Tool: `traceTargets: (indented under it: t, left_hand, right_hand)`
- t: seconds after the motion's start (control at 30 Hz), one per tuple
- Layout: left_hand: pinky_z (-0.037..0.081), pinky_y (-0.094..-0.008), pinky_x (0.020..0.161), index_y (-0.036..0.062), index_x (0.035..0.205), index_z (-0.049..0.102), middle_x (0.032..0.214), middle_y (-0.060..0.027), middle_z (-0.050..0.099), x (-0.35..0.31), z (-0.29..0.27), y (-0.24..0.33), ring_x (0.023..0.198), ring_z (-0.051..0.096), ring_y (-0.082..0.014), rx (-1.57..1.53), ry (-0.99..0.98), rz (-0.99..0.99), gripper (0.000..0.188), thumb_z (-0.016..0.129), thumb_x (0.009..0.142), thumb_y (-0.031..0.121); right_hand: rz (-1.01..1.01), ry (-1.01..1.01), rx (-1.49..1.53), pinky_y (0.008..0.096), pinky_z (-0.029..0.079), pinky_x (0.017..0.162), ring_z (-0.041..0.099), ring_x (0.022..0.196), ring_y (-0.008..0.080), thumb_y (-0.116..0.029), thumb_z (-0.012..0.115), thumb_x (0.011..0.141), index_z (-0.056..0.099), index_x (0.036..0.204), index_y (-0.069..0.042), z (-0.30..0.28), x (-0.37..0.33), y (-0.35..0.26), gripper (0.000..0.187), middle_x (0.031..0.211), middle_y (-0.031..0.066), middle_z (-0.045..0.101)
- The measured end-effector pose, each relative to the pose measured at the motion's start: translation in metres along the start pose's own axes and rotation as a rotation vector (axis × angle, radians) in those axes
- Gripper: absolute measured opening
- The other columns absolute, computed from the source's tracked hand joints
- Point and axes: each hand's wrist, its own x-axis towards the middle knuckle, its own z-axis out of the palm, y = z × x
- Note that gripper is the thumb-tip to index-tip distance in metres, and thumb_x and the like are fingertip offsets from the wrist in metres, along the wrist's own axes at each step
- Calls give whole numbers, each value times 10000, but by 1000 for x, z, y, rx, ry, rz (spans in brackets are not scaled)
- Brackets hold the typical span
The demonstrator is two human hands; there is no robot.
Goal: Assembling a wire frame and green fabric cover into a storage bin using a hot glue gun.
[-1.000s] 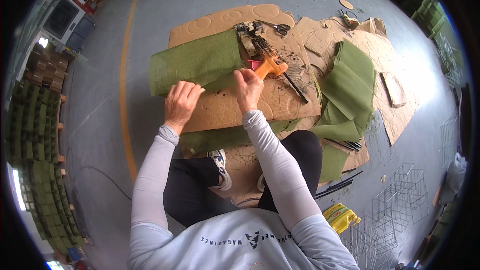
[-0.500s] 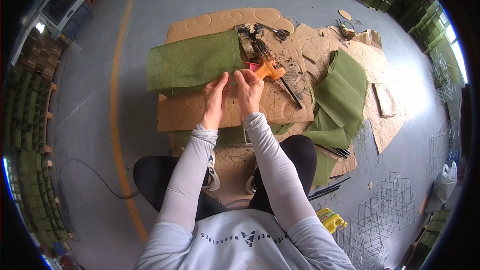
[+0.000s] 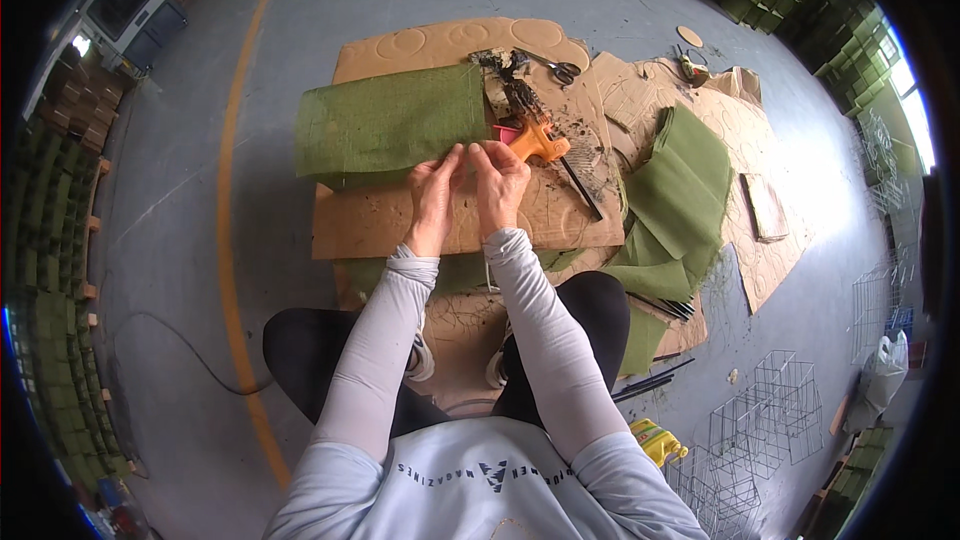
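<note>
A green woven fabric piece (image 3: 390, 120) lies over the cardboard-topped work surface (image 3: 370, 225). At its near right corner my left hand (image 3: 432, 202) pinches the edge between thumb and fingers. Right beside it, my right hand (image 3: 502, 185) is closed in a pinch on the same corner, the fingertips of both hands almost touching. Just beyond my right hand lies an orange glue gun (image 3: 538, 140) with a black glue stick (image 3: 582, 188) poking out of its back. Black residue (image 3: 522, 95) covers the cardboard around its nozzle. Black-handled scissors (image 3: 560, 70) lie at the far right of the board.
To the right, folded green fabric (image 3: 680, 190) is piled on cardboard sheets (image 3: 755, 280). Wire frames (image 3: 765, 410) and a yellow container (image 3: 657, 442) stand on the floor at lower right. Stacked green boxes (image 3: 55, 310) line the left side; a cable (image 3: 185, 340) crosses the floor.
The fabric's left part has shifted slightly and lies flatter, its near edge raised a little. Both hands keep their pinch at the corner, nearly in place.
</note>
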Motion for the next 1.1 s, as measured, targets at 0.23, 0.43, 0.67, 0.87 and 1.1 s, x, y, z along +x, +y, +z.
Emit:
traceTargets:
  t: [0.23,0.43,0.67,0.87,1.1]
  left_hand:
    - [466,-241,708,-26,924,697,862,-42,679,0,2,-1,758,602,-97,100,20,24,241,704,869,208]
    - [355,-223,559,48,732,654,679,29,572,-1,10,-2,604,469,-60,102,41,83,213,694,873,202]
    - [482,-221,694,-51,934,697,894,-54,690,2,6,-4,765,611,-89,90,26,40,203,676,884,145]
    - [370,-216,561,50,767,673,693,28,595,1,7,-1,600,474,-52,97,1,57,220,701,873,240]
    - [420,-234,575,36,768,684,720,36,607,9,-17,-3,616,509,-59,173,61,8,277,757,827,297]
  right_hand:
    - [-24,52,-67,247,416,570,521,620,77,-104,677,829,652,843,35,-1,3,12,143,690,20,620]
    - [-55,76,-139,260,435,577,532,622,88,-114,681,824,646,841,41,0,6,17,160,686,39,626]
    - [-58,36,-80,217,418,546,510,621,36,-111,688,840,677,830,23,-3,5,16,135,687,-26,618]
    - [50,-38,45,197,405,543,506,614,22,-129,702,851,699,829,13,-2,6,14,143,694,-40,621]
    - [24,27,-6,253,371,507,448,570,55,-129,718,817,658,774,36,1,6,13,181,611,-20,568]
